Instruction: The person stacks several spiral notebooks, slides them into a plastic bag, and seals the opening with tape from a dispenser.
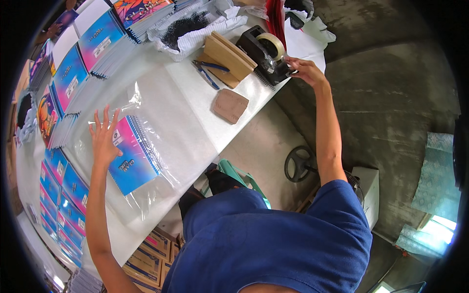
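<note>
My left hand (104,141) lies with spread fingers on a pink and blue spiral notebook (134,158). Clear plastic film (141,205) surrounds the notebook and crinkles past its edges. My right hand (309,72) is at the front end of a black tape dispenser (264,51). Its thumb and forefinger are apart, close to the dispenser's cutting end; whether they touch the tape is too small to tell. A roll of clear tape (271,45) sits in the dispenser. Beside it are blue-handled pliers (209,75) and a brown block-like piece (230,105).
Stacks of spiral notebooks (71,78) line the table's far left, with more notebooks (63,200) nearer. A wooden stand (227,58) and a paper-lined box with black material (195,34) stand behind. Cardboard boxes (146,259) lie below; a green stool (249,180) stands by my legs.
</note>
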`<state>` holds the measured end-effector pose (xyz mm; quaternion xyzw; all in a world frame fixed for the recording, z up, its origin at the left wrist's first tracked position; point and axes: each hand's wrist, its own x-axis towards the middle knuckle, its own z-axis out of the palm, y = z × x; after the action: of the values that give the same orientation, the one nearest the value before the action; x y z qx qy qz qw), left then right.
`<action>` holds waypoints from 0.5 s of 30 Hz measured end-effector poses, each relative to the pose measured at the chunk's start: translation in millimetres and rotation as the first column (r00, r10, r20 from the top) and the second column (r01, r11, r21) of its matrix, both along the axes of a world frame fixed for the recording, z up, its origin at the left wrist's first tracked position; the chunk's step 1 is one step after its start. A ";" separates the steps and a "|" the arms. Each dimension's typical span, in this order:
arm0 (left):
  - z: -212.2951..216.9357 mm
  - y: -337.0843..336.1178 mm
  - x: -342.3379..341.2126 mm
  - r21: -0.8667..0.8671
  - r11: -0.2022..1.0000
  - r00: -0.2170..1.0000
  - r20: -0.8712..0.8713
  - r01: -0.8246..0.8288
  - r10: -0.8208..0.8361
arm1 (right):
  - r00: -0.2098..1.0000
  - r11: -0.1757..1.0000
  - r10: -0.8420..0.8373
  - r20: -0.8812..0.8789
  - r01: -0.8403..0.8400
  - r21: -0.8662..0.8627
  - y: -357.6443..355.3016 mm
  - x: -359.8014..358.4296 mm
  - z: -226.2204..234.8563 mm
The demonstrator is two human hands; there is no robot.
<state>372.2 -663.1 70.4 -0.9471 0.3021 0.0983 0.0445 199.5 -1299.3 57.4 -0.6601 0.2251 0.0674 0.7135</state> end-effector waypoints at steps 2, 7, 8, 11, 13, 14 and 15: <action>-0.1 4.5 1.6 -0.003 1.000 1.000 0.010 -0.017 0.017 | 0.927 0.983 -0.106 0.360 0.042 0.180 11.1 -21.2 -17.6; -10.0 7.8 7.2 -0.060 0.998 1.000 -0.020 -0.011 0.009 | 0.986 0.884 -0.117 0.118 0.158 -0.440 -2.0 -63.0 -49.5; -14.7 8.2 10.5 -0.093 0.996 0.999 -0.037 0.001 -0.005 | 0.998 0.709 -0.021 0.053 0.052 -0.704 -16.0 -62.3 -39.7; -21.3 42.4 11.1 -0.177 0.984 0.997 -0.075 -0.021 0.008 | 0.812 -0.005 -0.461 -0.357 -0.405 -0.914 33.6 -26.7 -12.5; -36.7 38.1 24.0 -0.259 0.966 0.994 -0.110 -0.017 -0.012 | 0.887 -0.070 -0.266 -0.377 -0.408 -0.910 24.9 -53.6 -4.3; -39.3 35.3 26.4 -0.265 0.964 0.992 -0.129 -0.031 -0.003 | 0.899 0.046 -0.156 -0.409 -0.407 -0.912 38.0 -52.0 2.2; -39.0 48.1 22.7 -0.273 0.958 0.987 -0.150 -0.090 0.050 | 0.888 0.414 0.005 -0.459 -0.420 -0.808 97.9 -10.8 25.3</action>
<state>394.9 -615.0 31.4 -0.9447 0.2816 0.1234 -0.1143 188.7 -1201.4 82.7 -0.9304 0.2745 0.1598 0.1828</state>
